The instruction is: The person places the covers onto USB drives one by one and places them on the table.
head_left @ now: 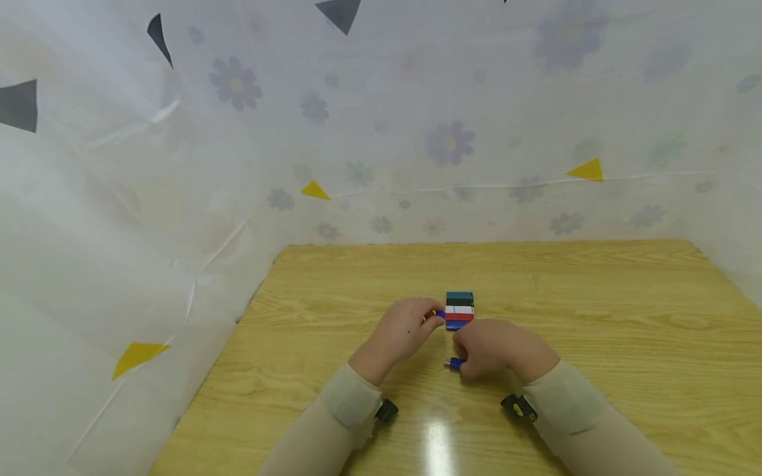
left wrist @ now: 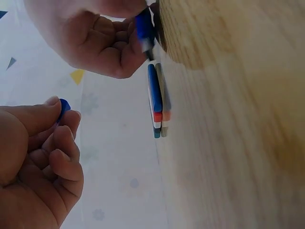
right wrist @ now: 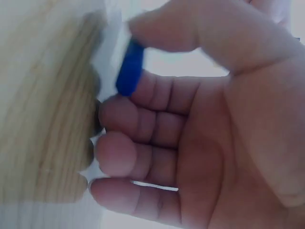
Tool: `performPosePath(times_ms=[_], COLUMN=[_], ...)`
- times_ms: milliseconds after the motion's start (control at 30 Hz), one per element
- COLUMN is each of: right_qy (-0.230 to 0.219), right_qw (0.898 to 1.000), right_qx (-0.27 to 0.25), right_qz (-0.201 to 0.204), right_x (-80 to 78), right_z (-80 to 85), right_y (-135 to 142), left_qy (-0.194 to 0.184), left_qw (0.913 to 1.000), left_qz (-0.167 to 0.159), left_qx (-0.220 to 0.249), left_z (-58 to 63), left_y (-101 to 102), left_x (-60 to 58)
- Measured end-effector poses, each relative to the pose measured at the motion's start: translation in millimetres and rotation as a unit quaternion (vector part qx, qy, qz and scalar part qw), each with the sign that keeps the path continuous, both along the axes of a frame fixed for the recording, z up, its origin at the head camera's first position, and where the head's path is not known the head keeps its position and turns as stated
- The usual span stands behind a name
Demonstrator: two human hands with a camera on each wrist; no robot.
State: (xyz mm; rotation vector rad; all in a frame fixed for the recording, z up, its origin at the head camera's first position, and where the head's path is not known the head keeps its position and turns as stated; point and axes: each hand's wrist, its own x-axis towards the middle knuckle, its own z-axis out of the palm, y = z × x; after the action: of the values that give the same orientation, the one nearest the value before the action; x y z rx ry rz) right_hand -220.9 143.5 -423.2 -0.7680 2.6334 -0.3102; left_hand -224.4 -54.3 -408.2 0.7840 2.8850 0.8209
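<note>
In the head view my right hand [head_left: 497, 349] pinches a blue USB flash drive [head_left: 456, 363], its bare metal plug pointing left. The right wrist view shows the drive's blue body [right wrist: 129, 69] between thumb and index finger, the other fingers curled beside it. My left hand [head_left: 405, 330] pinches a small blue piece that looks like the drive's cap [left wrist: 65, 106] between thumb and index fingertips. Just beyond both hands, several flat coloured sticks [head_left: 460, 309] lie side by side in a row: teal, black, white, red and blue. The left fingertips are close to the row's left edge.
A wood-grain table [head_left: 333, 284] lies under both hands. White sheeting [head_left: 369, 132] with faint flowers hangs behind and at the sides, with yellow [head_left: 586, 170] and dark triangles on it. Each wrist wears a small dark camera [head_left: 387, 411].
</note>
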Motion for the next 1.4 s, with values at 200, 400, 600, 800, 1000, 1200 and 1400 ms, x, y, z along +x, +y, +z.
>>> performPosePath(times_ms=[200, 400, 600, 800, 1000, 1200, 1400], right_qy=[0.027, 0.078, 0.12, 0.127, 0.129, 0.132, 0.14], right_qw=[0.998, 0.994, 0.988, 0.987, 0.986, 0.986, 0.984], right_qx=[-0.047, -0.078, -0.091, -0.092, -0.096, -0.097, -0.111], right_qz=[-0.009, -0.012, -0.021, -0.027, -0.038, -0.039, -0.02], right_x=[-6.2, -16.6, -19.7, -18.6, -17.3, -17.7, -17.5], right_z=[0.8, 5.8, 10.9, 16.3, 20.0, 19.1, 16.5], right_y=[4, 11, 14, 14, 15, 16, 15], left_qy=[-0.022, -0.033, -0.034, -0.035, -0.029, -0.025, -0.026], left_qw=[0.9996, 0.9991, 0.9991, 0.9988, 0.999, 0.9991, 0.9993], left_qz=[0.012, 0.016, 0.016, 0.022, 0.023, 0.028, 0.023], left_qx=[0.011, 0.023, 0.021, 0.026, 0.024, 0.02, 0.011], left_z=[-1.9, -2.4, -1.6, -1.3, -1.0, -2.0, -2.0], left_y=[-3, -5, -4, -4, -4, -3, -3], left_x=[0.9, -1.1, -2.7, -3.1, -3.9, -4.3, -3.1])
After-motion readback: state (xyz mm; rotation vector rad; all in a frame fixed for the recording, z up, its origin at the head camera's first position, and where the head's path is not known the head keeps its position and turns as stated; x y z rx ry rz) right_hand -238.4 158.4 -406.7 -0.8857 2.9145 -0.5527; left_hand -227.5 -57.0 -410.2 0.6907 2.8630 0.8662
